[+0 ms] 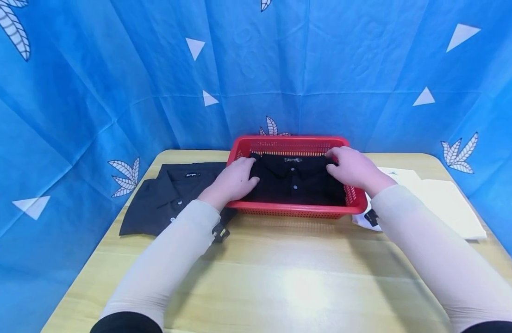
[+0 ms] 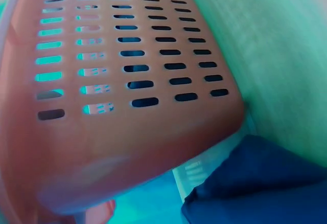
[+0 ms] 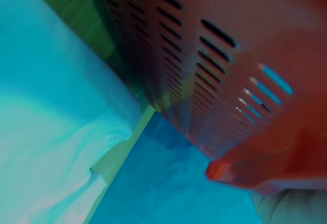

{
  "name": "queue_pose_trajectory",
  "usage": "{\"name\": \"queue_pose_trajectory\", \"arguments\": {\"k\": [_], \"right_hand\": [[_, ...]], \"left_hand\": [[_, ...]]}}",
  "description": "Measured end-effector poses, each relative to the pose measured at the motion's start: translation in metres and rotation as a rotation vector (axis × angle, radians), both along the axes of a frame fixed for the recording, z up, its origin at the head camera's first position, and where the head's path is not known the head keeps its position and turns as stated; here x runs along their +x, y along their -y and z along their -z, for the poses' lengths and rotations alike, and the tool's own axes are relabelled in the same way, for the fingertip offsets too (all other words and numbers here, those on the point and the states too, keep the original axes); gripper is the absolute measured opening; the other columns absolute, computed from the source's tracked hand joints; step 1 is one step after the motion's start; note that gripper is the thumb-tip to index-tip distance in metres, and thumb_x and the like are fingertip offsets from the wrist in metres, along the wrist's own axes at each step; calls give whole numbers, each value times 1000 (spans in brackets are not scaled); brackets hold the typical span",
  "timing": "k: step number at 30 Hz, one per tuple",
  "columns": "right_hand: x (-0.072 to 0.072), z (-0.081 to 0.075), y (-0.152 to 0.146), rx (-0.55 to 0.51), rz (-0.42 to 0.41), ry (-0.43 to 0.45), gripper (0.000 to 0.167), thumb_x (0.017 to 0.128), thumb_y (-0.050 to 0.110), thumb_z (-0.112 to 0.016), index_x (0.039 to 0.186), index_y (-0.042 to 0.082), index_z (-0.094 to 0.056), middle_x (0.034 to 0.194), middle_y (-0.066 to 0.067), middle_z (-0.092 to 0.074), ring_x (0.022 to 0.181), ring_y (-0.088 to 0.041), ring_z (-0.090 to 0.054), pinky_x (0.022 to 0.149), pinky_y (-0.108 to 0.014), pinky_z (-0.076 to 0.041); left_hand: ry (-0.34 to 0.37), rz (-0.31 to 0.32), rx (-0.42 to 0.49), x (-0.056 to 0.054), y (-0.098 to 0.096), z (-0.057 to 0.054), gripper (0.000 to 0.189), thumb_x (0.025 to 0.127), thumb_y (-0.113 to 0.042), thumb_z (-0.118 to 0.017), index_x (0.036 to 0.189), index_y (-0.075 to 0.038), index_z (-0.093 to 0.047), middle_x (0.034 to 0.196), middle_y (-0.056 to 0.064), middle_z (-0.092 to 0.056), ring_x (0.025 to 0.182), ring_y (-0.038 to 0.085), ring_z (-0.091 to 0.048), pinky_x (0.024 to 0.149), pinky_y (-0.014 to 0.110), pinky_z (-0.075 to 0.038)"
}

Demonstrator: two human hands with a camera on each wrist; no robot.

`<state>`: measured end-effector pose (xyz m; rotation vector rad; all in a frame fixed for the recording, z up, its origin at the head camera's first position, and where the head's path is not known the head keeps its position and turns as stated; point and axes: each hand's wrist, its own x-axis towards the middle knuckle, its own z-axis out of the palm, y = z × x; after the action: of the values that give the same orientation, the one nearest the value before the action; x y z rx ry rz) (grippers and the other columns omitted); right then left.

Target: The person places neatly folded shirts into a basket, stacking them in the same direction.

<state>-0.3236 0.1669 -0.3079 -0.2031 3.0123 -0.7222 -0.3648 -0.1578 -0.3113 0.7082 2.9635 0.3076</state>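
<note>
A folded black shirt [image 1: 295, 182], with buttons and a collar label, lies in a red plastic basket [image 1: 289, 209] at the back of the table. At the shirt's left edge is my left hand [image 1: 235, 180], thumb and fingers apart and touching the cloth. My right hand [image 1: 353, 169] reaches over the basket's right end, its thumb and fingers spread at the shirt's right edge. In the left wrist view the slotted basket wall [image 2: 133, 132] fills most of the frame. The right wrist view shows the red basket wall [image 3: 245, 111] and part of my hand [image 3: 294, 207] under its rim.
Another folded black shirt [image 1: 149, 203] lies left of the basket, partly behind my left forearm. White folded clothes [image 1: 447, 203] lie on the right, partly covered by my right arm. A blue patterned curtain [image 1: 343, 69] hangs behind the wooden table [image 1: 247, 277].
</note>
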Motion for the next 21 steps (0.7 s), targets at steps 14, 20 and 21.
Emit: {"name": "queue_pose_trajectory", "arguments": {"k": [14,20,21], "right_hand": [[25,-1,8,-161,-65,-51,41,98,22,-60,135,3,-59,131,-20,-62,119,-38,-58,104,-59,-41],[38,-9,23,-270,-49,-68,37,99,22,-61,134,10,-61,128,-11,-63,111,-29,-59,100,-53,-47],[40,-11,26,-289,-45,-70,37,98,23,-61,134,12,-61,128,-9,-63,112,-28,-59,99,-52,-48]], "left_hand": [[-136,78,155,24,35,-1,61,92,-30,-73,146,-11,-50,146,8,-49,135,26,-43,108,49,-43],[-140,10,232,31,59,-5,62,92,-29,-74,145,-10,-50,142,11,-52,131,28,-48,102,53,-48],[-132,-3,243,32,63,-5,61,92,-29,-73,146,-10,-50,142,11,-52,131,29,-48,101,53,-48]]}}
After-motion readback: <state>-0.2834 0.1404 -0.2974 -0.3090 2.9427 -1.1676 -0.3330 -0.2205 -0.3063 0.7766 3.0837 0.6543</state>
